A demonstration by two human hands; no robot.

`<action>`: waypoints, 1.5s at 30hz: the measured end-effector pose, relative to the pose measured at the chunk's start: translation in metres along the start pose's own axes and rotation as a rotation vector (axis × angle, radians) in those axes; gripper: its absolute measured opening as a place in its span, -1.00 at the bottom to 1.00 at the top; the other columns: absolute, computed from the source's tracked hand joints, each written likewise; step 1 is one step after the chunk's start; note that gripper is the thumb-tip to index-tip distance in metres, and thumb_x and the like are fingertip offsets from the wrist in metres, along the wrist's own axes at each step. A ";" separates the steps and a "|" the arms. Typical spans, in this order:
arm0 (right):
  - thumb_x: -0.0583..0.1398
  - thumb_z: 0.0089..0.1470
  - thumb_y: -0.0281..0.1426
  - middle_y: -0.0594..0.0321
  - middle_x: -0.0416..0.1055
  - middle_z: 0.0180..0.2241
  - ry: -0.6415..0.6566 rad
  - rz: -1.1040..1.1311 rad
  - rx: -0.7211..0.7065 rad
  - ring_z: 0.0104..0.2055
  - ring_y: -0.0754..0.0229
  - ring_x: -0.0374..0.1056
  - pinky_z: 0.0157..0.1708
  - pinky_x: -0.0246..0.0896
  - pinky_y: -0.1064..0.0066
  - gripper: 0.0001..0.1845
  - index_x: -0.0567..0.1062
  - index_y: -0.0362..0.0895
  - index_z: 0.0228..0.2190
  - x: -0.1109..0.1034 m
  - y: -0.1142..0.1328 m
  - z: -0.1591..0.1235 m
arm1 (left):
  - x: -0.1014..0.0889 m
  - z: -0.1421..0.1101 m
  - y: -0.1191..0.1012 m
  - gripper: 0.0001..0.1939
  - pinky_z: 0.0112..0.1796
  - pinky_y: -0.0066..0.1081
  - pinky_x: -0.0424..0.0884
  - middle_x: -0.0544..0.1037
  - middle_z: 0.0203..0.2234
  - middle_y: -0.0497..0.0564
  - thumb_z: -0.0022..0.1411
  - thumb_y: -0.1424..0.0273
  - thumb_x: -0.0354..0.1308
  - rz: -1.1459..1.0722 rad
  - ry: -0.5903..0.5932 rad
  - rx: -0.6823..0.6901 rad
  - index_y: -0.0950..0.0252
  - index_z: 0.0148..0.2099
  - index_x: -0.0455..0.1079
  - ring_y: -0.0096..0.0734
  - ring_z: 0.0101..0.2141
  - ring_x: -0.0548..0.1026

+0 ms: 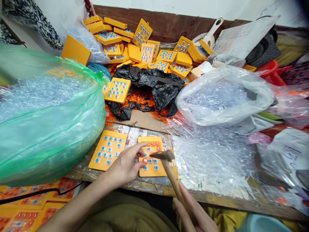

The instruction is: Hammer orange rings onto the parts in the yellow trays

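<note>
My left hand (126, 166) rests on the work board, its fingertips pressing the left edge of a yellow-orange square panel (152, 157) studded with small blue and orange caps. My right hand (190, 211) grips the wooden handle of a small hammer (162, 156), whose metal head hovers just over that panel. A second yellow panel (107, 149) with blue caps lies just left of my left hand.
A big green bag of clear plastic parts (48, 112) fills the left. Two clear bags of similar parts (222, 96) sit right. A black bag with orange rings (145, 96) lies behind the board, and a heap of finished yellow panels (145, 48) lies against the wall.
</note>
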State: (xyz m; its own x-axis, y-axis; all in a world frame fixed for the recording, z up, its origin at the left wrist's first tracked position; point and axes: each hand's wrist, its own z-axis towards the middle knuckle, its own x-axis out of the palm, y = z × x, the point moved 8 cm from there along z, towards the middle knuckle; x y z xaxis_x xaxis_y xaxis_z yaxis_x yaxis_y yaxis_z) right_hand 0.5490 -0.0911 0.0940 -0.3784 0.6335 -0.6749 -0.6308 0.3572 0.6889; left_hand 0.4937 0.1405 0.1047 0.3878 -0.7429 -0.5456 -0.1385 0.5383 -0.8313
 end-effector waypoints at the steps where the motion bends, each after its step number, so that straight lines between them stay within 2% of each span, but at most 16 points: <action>1: 0.20 0.13 -0.41 0.24 0.48 0.03 -0.020 -0.018 0.042 -0.02 0.11 0.47 -0.07 0.38 0.48 -0.45 0.32 0.02 0.16 0.001 -0.007 0.004 | -0.011 0.010 -0.001 -0.60 -0.26 -0.40 0.49 0.56 -0.33 0.01 0.11 0.55 0.18 0.025 -0.025 0.016 0.33 0.04 0.36 -0.40 -0.35 0.52; 4: 0.25 0.05 -0.23 0.04 0.49 -0.01 -0.071 -0.092 0.175 -0.01 -0.03 0.46 -0.07 0.40 0.31 -0.43 0.39 -0.16 0.08 0.008 -0.024 0.023 | -0.045 0.057 -0.006 -0.83 -0.18 -0.34 0.46 0.59 -0.30 0.07 0.20 0.50 0.12 0.257 -0.177 0.117 0.35 -0.16 0.48 -0.34 -0.28 0.53; 6: 0.27 -0.01 -0.17 0.03 0.51 -0.05 -0.065 -0.088 0.231 -0.04 -0.05 0.47 -0.11 0.42 0.27 -0.35 0.38 -0.18 0.08 0.017 -0.026 0.038 | -0.052 0.097 0.003 -0.78 -0.09 -0.32 0.43 0.59 -0.23 0.10 0.25 0.52 0.04 0.445 -0.198 0.094 0.36 -0.16 0.50 -0.31 -0.19 0.53; 9: 0.26 -0.04 -0.20 0.11 0.51 -0.12 -0.067 -0.008 0.332 -0.16 0.00 0.50 -0.18 0.40 0.28 -0.23 0.25 -0.15 0.19 0.031 -0.023 0.050 | -0.045 0.153 0.022 -0.72 -0.01 -0.29 0.38 0.56 -0.12 0.15 0.24 0.57 0.01 0.515 -0.174 0.058 0.39 -0.09 0.50 -0.25 -0.09 0.50; 11: 0.25 -0.06 -0.21 0.17 0.50 -0.16 -0.084 0.034 0.410 -0.21 0.02 0.49 -0.20 0.37 0.27 -0.17 0.18 -0.12 0.22 0.036 -0.022 0.051 | -0.037 0.177 0.033 -0.73 0.03 -0.28 0.36 0.56 -0.10 0.14 0.23 0.55 0.05 0.530 -0.139 0.052 0.36 -0.08 0.51 -0.22 -0.06 0.48; 15: 0.26 -0.11 -0.20 0.20 0.50 -0.20 -0.074 0.071 0.520 -0.22 0.00 0.47 -0.20 0.32 0.26 -0.10 0.14 -0.12 0.24 0.039 -0.020 0.047 | -0.031 0.192 0.041 -0.72 0.01 -0.25 0.36 0.59 -0.14 0.14 0.23 0.53 0.04 0.541 -0.085 0.016 0.33 -0.09 0.53 -0.17 -0.07 0.49; 21: 0.27 -0.11 -0.16 0.17 0.51 -0.17 -0.066 0.104 0.578 -0.15 -0.04 0.47 -0.20 0.31 0.24 -0.08 0.13 -0.09 0.25 0.037 -0.021 0.051 | -0.020 0.176 0.046 -0.82 -0.19 -0.41 0.45 0.62 -0.37 0.03 0.08 0.53 0.16 0.477 0.036 -0.052 0.30 -0.28 0.58 -0.29 -0.30 0.56; 24: 0.29 -0.13 -0.13 0.14 0.53 -0.18 -0.082 0.133 0.565 -0.15 -0.06 0.48 -0.18 0.34 0.20 -0.06 0.14 -0.09 0.25 0.039 -0.023 0.053 | -0.014 0.166 0.047 -0.81 -0.14 -0.38 0.43 0.59 -0.29 0.08 0.11 0.52 0.14 0.476 0.015 -0.056 0.32 -0.26 0.57 -0.25 -0.23 0.54; 27: 0.31 -0.12 -0.14 0.08 0.55 -0.16 -0.108 0.272 0.535 -0.13 -0.05 0.49 -0.14 0.38 0.17 -0.05 0.16 -0.13 0.25 0.040 -0.026 0.049 | -0.013 0.150 0.037 -0.80 -0.10 -0.32 0.41 0.55 -0.26 0.12 0.12 0.57 0.10 0.461 -0.008 -0.030 0.36 -0.24 0.53 -0.21 -0.16 0.51; 30: 0.26 0.02 -0.19 0.06 0.53 -0.08 -0.182 0.331 0.421 -0.04 -0.02 0.47 -0.02 0.36 0.16 -0.33 0.34 -0.13 0.15 0.024 -0.021 0.039 | -0.015 0.111 0.014 -0.74 -0.13 -0.33 0.43 0.54 -0.27 0.09 0.15 0.56 0.09 0.405 -0.017 0.019 0.37 -0.08 0.41 -0.28 -0.20 0.51; 32: 0.22 0.10 -0.28 0.12 0.50 -0.01 -0.195 0.269 0.324 0.01 0.01 0.44 0.06 0.30 0.19 -0.53 0.45 -0.09 0.06 0.011 -0.014 0.031 | -0.013 0.074 -0.005 -0.68 -0.15 -0.34 0.43 0.53 -0.27 0.04 0.18 0.51 0.10 0.349 -0.014 0.079 0.33 0.02 0.31 -0.33 -0.23 0.50; 33: 0.21 0.12 -0.33 0.17 0.49 0.01 -0.181 0.233 0.271 0.02 0.04 0.43 0.07 0.31 0.24 -0.58 0.47 -0.06 0.05 0.005 -0.010 0.027 | -0.011 0.055 -0.017 -0.67 -0.14 -0.30 0.43 0.52 -0.26 0.05 0.19 0.50 0.10 0.291 -0.023 0.153 0.32 0.02 0.29 -0.31 -0.21 0.49; 35: 0.20 0.14 -0.44 0.29 0.46 0.04 -0.121 0.179 0.155 0.02 0.13 0.44 0.03 0.34 0.37 -0.54 0.43 0.05 0.08 -0.001 -0.001 0.023 | -0.003 0.024 -0.027 -0.66 -0.15 -0.25 0.43 0.53 -0.26 0.07 0.21 0.50 0.10 0.242 -0.011 0.207 0.31 0.05 0.25 -0.27 -0.22 0.49; 37: 0.19 0.13 -0.50 0.37 0.45 0.05 -0.061 0.139 0.038 0.00 0.19 0.45 -0.02 0.36 0.48 -0.44 0.35 0.14 0.13 -0.005 0.009 0.020 | 0.006 0.007 -0.026 -0.66 -0.18 -0.21 0.45 0.53 -0.27 0.09 0.21 0.51 0.09 0.230 -0.005 0.197 0.32 0.05 0.24 -0.23 -0.24 0.50; 42: 0.14 0.16 -0.54 0.33 0.46 0.04 0.037 0.050 -0.070 0.00 0.22 0.45 -0.11 0.35 0.60 -0.37 0.24 0.15 0.20 -0.006 0.024 0.017 | 0.013 0.007 -0.012 -0.64 -0.19 -0.16 0.47 0.55 -0.26 0.10 0.16 0.52 0.11 0.224 -0.034 0.124 0.32 0.03 0.24 -0.19 -0.25 0.52; 45: 0.11 0.18 -0.55 0.32 0.54 -0.09 0.104 0.015 -0.080 -0.15 0.31 0.52 -0.20 0.34 0.69 -0.37 0.21 0.15 0.21 -0.001 0.024 0.013 | 0.015 0.009 -0.013 -0.61 -0.17 -0.11 0.46 0.56 -0.29 0.08 0.11 0.56 0.12 0.231 -0.015 0.113 0.32 0.02 0.24 -0.14 -0.24 0.52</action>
State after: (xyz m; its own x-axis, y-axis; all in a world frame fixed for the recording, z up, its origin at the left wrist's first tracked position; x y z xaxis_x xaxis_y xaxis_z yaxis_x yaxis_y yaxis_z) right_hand 0.5434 -0.0739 0.1143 -0.4533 0.5624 -0.6915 -0.6750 0.2901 0.6784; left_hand 0.5091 0.1259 0.1083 0.3710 -0.5899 -0.7172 -0.1221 0.7346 -0.6674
